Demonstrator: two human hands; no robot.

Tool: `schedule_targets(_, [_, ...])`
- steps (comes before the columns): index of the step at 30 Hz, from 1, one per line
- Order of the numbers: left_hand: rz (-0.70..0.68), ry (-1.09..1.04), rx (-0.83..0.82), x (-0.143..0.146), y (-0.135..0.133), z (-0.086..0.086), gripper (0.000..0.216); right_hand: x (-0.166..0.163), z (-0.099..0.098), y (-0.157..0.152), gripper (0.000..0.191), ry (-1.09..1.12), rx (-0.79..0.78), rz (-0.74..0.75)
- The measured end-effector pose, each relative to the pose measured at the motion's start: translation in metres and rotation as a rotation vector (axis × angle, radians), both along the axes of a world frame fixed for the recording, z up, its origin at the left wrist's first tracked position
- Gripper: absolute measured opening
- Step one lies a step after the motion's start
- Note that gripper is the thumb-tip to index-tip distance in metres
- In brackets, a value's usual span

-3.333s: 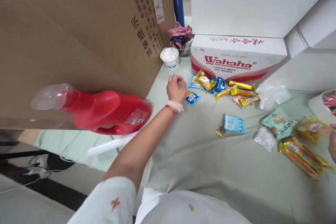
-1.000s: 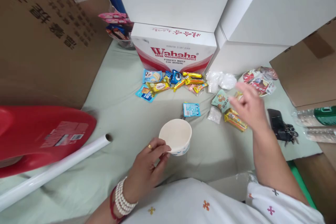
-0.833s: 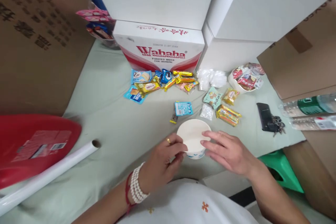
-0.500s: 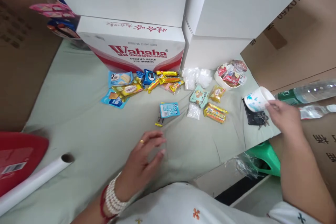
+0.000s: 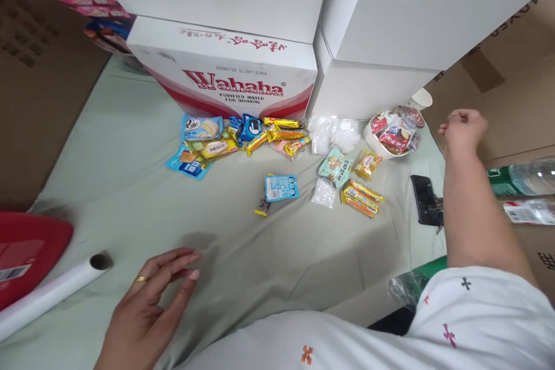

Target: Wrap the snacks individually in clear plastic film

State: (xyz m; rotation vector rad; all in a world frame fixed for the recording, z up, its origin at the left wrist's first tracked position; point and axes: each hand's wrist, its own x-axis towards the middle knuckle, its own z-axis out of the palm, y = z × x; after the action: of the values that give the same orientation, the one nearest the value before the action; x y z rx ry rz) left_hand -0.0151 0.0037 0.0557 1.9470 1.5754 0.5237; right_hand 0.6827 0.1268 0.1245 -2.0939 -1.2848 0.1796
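My left hand (image 5: 147,300) hovers low over the pale green cloth (image 5: 130,173) at the bottom left, fingers stretched out and empty, a ring on one finger. My right hand (image 5: 462,127) is reached out to the far right, fingers curled in with nothing in them. Just left of it and further back, a white paper cup (image 5: 421,97) stands by the white box's corner. A white bowl of wrapped snacks (image 5: 392,134) sits in front of the cup. Several snack packets (image 5: 243,139) lie scattered in the middle, with a light blue packet (image 5: 281,187) closer to me.
A Wahaha carton (image 5: 225,75) and white boxes (image 5: 411,23) wall off the back, with brown cardboard (image 5: 34,87) on the left. A black phone with keys (image 5: 425,207), water bottles (image 5: 524,176), a white tube (image 5: 47,295) and a red jug (image 5: 26,254) lie around.
My right hand carried the white cup to the far right, set it down behind the snack bowl and let go. My left hand drew back toward me and to the left.
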Motion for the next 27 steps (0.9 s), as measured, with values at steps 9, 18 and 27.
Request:
schedule_targets(9, [-0.214,-0.119,0.062,0.021,0.018,-0.002,0.021,-0.122,-0.079,-0.135,0.044,0.162,-0.239,0.081])
schedule_targets(18, [-0.292,-0.111,0.102,0.025,0.005,0.002,0.021,-0.193,-0.11,-0.152,0.081,-0.167,-0.356,0.333])
schedule_targets(27, [-0.246,-0.09,0.059,0.006,-0.005,-0.012,0.025,-0.171,-0.08,-0.161,0.074,-0.056,-0.193,0.044])
